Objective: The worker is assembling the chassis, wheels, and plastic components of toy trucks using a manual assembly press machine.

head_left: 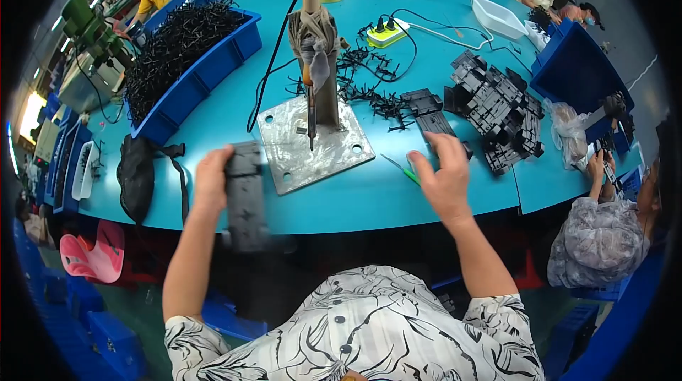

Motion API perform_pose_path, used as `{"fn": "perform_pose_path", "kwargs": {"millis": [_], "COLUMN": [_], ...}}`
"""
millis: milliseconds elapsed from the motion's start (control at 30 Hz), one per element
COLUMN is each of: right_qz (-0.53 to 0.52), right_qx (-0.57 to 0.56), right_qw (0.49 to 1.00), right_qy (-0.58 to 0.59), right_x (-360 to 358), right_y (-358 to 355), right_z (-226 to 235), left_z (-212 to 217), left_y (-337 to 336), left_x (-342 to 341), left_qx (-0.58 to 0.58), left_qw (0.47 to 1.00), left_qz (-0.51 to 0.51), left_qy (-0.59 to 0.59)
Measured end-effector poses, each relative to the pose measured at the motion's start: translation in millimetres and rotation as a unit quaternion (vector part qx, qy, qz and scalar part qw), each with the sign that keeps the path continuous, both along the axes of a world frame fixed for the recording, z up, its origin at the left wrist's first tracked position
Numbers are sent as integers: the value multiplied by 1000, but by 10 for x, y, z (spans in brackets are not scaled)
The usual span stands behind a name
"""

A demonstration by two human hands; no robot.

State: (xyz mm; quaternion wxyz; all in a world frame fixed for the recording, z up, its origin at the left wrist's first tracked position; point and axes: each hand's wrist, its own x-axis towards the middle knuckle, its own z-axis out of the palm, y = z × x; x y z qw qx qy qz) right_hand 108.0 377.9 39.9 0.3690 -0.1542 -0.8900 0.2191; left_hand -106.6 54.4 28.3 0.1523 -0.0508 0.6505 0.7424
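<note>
My left hand point(212, 181) is closed on the edge of a long black plastic chassis-like part point(246, 200), which it holds over the table's front edge; the part's lower end is slightly blurred. My right hand point(446, 176) has its fingers apart and curved. Just beyond its fingertips lies a similar black part point(434, 124); whether they touch, I cannot tell. Beside the right thumb rests a thin tool with a green handle point(411, 176). Between my hands stands a metal base plate point(298, 161) with a cloth-wrapped post point(328, 90) and a downward-pointing soldering-iron-like tool point(310, 107).
A pile of black parts point(497, 107) lies to the right, with small branched black pieces point(369, 65) behind the plate. At left stands a blue bin point(202, 72) full of such pieces. A black pouch point(136, 178), a power strip point(388, 34) and cables lie around. Other people sit nearby.
</note>
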Motion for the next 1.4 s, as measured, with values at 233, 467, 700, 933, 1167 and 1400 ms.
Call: {"fn": "perform_pose_path", "kwargs": {"millis": [233,467,700,933,1167,1400], "right_qz": [-60,-81,-9,126,282,124], "right_qx": [97,-78,-635,-703,-632,-45], "right_qw": [987,993,764,700,684,990], "right_qy": [-117,42,114,-15,-234,-56], "right_x": [152,179,517,742,290,-362], "right_y": [381,570,474,471,145,457], "right_z": [-224,-131,105,168,265,-228], "left_z": [-97,-90,-73,362,238,-1], "left_y": [-644,-558,-431,313,825,700], "left_x": [-969,-896,-286,996,1223,1051], "left_qx": [-202,-312,-374,-211,-154,-11], "left_qw": [975,939,834,825,764,883], "left_qz": [16,47,91,-313,-497,-469], "left_qy": [91,137,395,420,381,-31]}}
